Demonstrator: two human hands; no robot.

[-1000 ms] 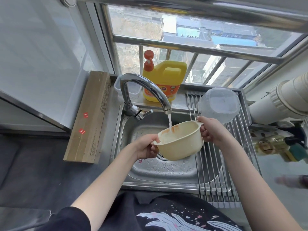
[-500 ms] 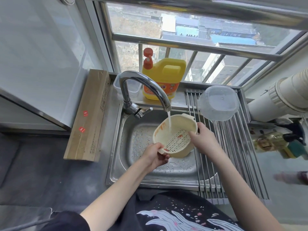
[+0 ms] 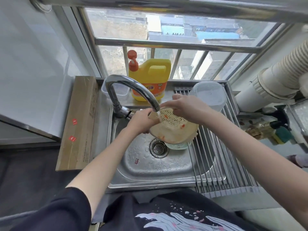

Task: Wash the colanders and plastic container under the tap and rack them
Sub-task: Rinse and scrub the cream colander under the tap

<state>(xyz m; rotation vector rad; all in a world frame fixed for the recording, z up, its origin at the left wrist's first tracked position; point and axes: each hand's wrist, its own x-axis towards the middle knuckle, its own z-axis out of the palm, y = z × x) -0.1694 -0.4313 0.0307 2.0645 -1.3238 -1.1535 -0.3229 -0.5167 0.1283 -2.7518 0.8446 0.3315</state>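
A cream colander (image 3: 173, 129) with red-orange smears is turned bottom-up under the running tap (image 3: 133, 90), water falling on its slotted base. My left hand (image 3: 141, 121) grips its left rim handle. My right hand (image 3: 185, 108) holds its far right side from above. A clear plastic container (image 3: 210, 95) lies tipped on the roll-up drying rack (image 3: 221, 165) at the back right. Below the colander, a clear item (image 3: 177, 145) sits in the sink (image 3: 146, 170) beside the drain; I cannot tell what it is.
A yellow detergent jug (image 3: 150, 79) and a small clear tub (image 3: 116, 92) stand behind the tap on the sill. A long cardboard box (image 3: 78, 124) lies on the counter left of the sink. A white duct (image 3: 275, 79) and some clutter are at the right.
The colander went from upright, to tilted with its inside facing me, to flipped bottom-up under the stream. Both hands shifted with it towards the tap.
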